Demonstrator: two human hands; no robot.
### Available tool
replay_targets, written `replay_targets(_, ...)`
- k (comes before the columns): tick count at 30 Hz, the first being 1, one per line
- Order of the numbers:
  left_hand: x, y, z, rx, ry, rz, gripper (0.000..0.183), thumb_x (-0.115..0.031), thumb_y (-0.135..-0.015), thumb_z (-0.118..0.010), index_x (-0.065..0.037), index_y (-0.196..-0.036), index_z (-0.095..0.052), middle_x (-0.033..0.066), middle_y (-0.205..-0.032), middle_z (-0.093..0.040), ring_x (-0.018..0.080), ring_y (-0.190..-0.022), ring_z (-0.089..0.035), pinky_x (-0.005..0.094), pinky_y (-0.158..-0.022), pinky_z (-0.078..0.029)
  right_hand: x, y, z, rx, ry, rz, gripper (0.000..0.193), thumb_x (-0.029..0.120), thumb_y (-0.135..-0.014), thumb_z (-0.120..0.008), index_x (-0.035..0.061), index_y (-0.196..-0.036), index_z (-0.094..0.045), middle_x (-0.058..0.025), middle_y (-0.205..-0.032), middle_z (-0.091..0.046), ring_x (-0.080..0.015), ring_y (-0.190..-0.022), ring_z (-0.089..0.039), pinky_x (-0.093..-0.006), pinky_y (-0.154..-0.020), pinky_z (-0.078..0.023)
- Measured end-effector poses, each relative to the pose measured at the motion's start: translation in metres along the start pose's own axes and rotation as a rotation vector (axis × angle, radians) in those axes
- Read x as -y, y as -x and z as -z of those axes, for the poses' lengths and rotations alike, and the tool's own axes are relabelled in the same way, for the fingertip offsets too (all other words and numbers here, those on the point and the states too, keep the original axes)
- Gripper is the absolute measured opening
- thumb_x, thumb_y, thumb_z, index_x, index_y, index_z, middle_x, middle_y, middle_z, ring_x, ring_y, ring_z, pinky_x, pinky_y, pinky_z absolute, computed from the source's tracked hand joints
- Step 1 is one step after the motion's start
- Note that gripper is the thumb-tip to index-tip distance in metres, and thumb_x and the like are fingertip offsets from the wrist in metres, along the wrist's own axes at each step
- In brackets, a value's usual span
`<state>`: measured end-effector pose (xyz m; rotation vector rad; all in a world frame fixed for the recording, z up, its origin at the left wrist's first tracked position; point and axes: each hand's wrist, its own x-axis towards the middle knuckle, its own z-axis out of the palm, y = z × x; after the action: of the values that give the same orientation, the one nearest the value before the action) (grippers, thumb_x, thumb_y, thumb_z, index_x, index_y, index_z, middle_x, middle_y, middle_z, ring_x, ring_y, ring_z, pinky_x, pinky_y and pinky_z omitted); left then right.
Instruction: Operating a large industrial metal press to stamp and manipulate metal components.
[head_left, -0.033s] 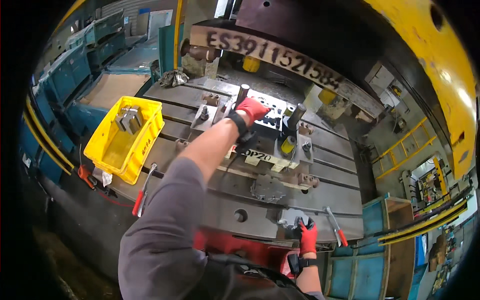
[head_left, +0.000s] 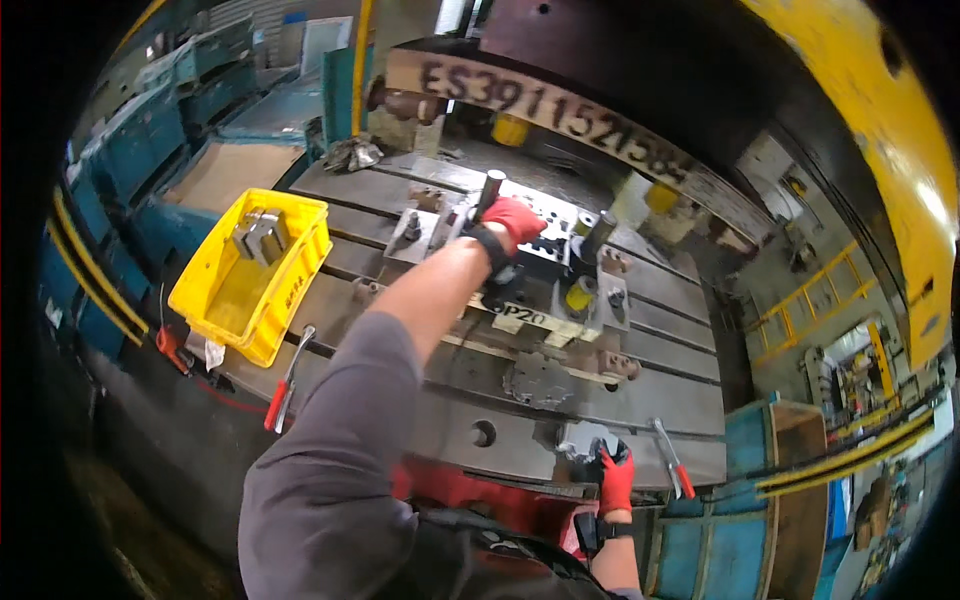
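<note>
Left hand (head_left: pixel 514 220): upper centre, outstretched over metal die (head_left: pixel 561 211); cannot tell if clamped;
Right hand (head_left: pixel 617 478): lower right, angled upward at grey plate (head_left: pixel 582 437); cannot tell if clamped

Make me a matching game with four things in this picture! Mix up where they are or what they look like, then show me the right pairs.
Things:
1. Left hand
2. Yellow bin
3. Right hand
4. Tool nearest the right hand

Places and looks:
A. At a flat grey piece near the table's front edge
B. Red-handled, lying on the table
C. Beside an upright metal post
D. Holding grey metal blocks

Right pairs:
1-C, 2-D, 3-A, 4-B
</note>
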<state>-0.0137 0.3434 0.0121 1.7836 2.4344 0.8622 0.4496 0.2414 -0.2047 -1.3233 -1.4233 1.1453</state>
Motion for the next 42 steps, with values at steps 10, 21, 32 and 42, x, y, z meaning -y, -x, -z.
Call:
replay_targets(10, -0.029, -0.043, -0.065, 0.008, -0.315, -0.005, 0.020, -0.027, -0.075, -0.062, -0.011, -0.081, -0.071, 0.0109, -0.083, -0.068, 0.0227, -0.080, -0.065, 0.0369, -0.067, -0.051, -0.030, 0.004, 0.030, 0.110, -0.134, -0.119, 0.043, 0.001, -0.083, -0.052, -0.0019, -0.125, -0.044, -0.0123, -0.114, -0.054, -0.0201, -0.101, -0.054, -0.0316, -0.087, -0.044)
replay_targets(21, -0.045, -0.057, -0.017, -0.118, 0.277, 0.153, 0.023, -0.021, -0.071, -0.063, -0.003, -0.084, -0.066, 0.0174, -0.082, -0.065, 0.0334, -0.079, -0.063, 0.0391, -0.066, -0.051, -0.053, -0.036, 0.054, 0.236, 0.433, 0.249, 0.039, 0.002, -0.084, -0.045, -0.0043, -0.122, -0.049, -0.0132, -0.115, -0.054, -0.0205, -0.103, -0.053, -0.0311, -0.091, -0.040)
replay_targets(32, -0.014, 0.113, 0.027, -0.100, 0.558, -0.257, 0.029, -0.026, -0.074, -0.068, -0.004, -0.092, -0.062, 0.0187, -0.081, -0.063, 0.0281, -0.073, -0.062, 0.0377, -0.066, -0.048, -0.035, -0.022, 0.013, 0.145, 0.059, 0.091, 0.050, 0.002, -0.078, -0.053, 0.0004, -0.128, -0.046, -0.0170, -0.096, -0.060, -0.0234, -0.085, -0.056, -0.0341, -0.076, -0.044)
replay_targets(42, 0.080, 0.324, 0.074, 0.113, 0.763, 0.018, 0.022, -0.016, -0.076, -0.062, -0.001, -0.092, -0.060, 0.0092, -0.080, -0.064, 0.0136, -0.075, -0.056, 0.0331, -0.071, -0.046, -0.038, -0.035, 0.038, 0.250, 0.805, 0.729, 0.056, 0.002, -0.077, -0.054, 0.0042, -0.132, -0.044, -0.0127, -0.076, -0.057, -0.0226, -0.066, -0.052, -0.0354, -0.061, -0.042)
